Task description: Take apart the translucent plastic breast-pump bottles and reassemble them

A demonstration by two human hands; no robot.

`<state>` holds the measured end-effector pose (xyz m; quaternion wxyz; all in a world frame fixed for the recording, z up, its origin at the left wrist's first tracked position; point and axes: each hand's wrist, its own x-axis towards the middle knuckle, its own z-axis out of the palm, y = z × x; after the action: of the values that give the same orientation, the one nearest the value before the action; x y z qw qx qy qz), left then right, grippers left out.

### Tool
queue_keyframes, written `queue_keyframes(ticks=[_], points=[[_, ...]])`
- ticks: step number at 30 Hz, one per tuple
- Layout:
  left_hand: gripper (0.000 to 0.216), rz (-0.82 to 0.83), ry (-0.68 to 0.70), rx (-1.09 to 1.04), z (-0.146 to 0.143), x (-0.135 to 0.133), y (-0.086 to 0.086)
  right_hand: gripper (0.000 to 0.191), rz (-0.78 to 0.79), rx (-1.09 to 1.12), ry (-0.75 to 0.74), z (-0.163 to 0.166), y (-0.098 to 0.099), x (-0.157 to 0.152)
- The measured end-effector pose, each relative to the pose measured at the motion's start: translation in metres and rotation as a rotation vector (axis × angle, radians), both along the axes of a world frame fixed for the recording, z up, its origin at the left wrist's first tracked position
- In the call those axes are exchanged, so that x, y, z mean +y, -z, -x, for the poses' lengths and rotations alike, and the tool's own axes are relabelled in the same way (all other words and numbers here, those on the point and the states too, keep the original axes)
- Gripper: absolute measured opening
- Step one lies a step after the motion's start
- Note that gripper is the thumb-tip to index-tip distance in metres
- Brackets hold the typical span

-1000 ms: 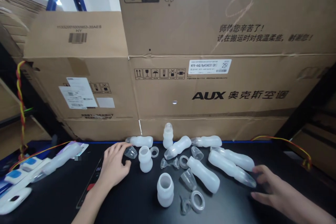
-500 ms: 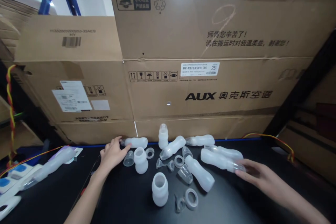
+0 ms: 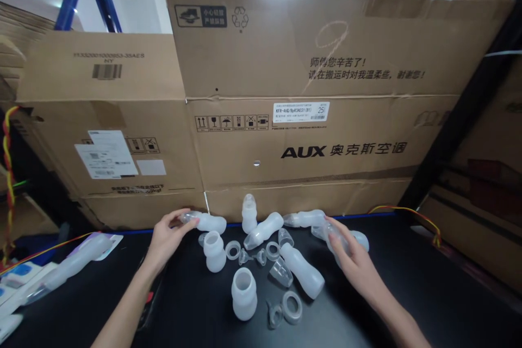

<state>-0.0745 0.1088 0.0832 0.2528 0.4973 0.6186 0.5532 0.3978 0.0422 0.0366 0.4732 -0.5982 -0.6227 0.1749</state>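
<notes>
At the back left, my left hand (image 3: 166, 238) grips the clear-capped end of a white baby bottle (image 3: 212, 223) lying on its side. My right hand (image 3: 355, 263) is closed around another baby bottle (image 3: 333, 236), tilted, its lower part hidden by my fingers. Behind that one lies a further bottle (image 3: 362, 240), partly covered. Two open bottle bodies, one nearer me (image 3: 244, 302) and one farther left (image 3: 215, 255), stand upright without tops. Between my hands lie a clear cap (image 3: 281, 273), a ring collar (image 3: 292, 307) and a silicone nipple (image 3: 274, 315).
A capped bottle (image 3: 249, 215) stands at the back against a large cardboard sheet (image 3: 244, 174). Other bottles lie on the black table (image 3: 196, 321). At the left are a packaged bottle (image 3: 69, 266) and a power strip (image 3: 24, 283). A yellow-red wire (image 3: 416, 215) runs at the back right.
My right hand has moved left and turned the bottle it holds to a steeper tilt. The left hand keeps its grip on the lying bottle's capped end. The camera view has shifted slightly.
</notes>
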Motion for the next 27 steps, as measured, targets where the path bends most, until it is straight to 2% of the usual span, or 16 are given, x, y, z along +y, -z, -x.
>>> queue_keyframes(ticks=[4, 7, 11, 15, 17, 21, 24, 27], points=[[0.066, -0.262, -0.110, -0.201, -0.002, -0.005, -0.018, 0.068, 0.129, -0.134, 0.032, 0.006, 0.005, -0.004], [0.068, -0.366, -0.159, -0.356, -0.005, -0.016, -0.028, 0.059, 0.107, -0.193, -0.001, 0.005, 0.007, -0.005], [0.062, -0.288, -0.082, -0.531, -0.012, -0.049, -0.032, 0.060, 0.105, -0.272, 0.046, 0.006, 0.008, -0.003], [0.070, -0.081, 0.076, -0.718, -0.015, -0.078, -0.022, 0.061, 0.123, -0.381, 0.061, 0.012, 0.000, 0.000], [0.069, -0.003, 0.118, -0.631, -0.018, -0.084, -0.017, 0.062, 0.161, -0.410, 0.068, 0.017, -0.006, 0.002], [0.059, -0.006, 0.157, -0.186, -0.029, -0.084, -0.007, 0.063, 0.265, -0.434, 0.098, 0.027, -0.013, 0.002], [0.056, -0.012, 0.155, 0.091, -0.038, -0.081, 0.008, 0.062, 0.294, -0.486, 0.084, 0.030, -0.008, 0.002], [0.048, 0.021, 0.197, 0.192, -0.040, -0.078, 0.028, 0.069, 0.301, -0.484, 0.044, 0.028, 0.003, 0.005]])
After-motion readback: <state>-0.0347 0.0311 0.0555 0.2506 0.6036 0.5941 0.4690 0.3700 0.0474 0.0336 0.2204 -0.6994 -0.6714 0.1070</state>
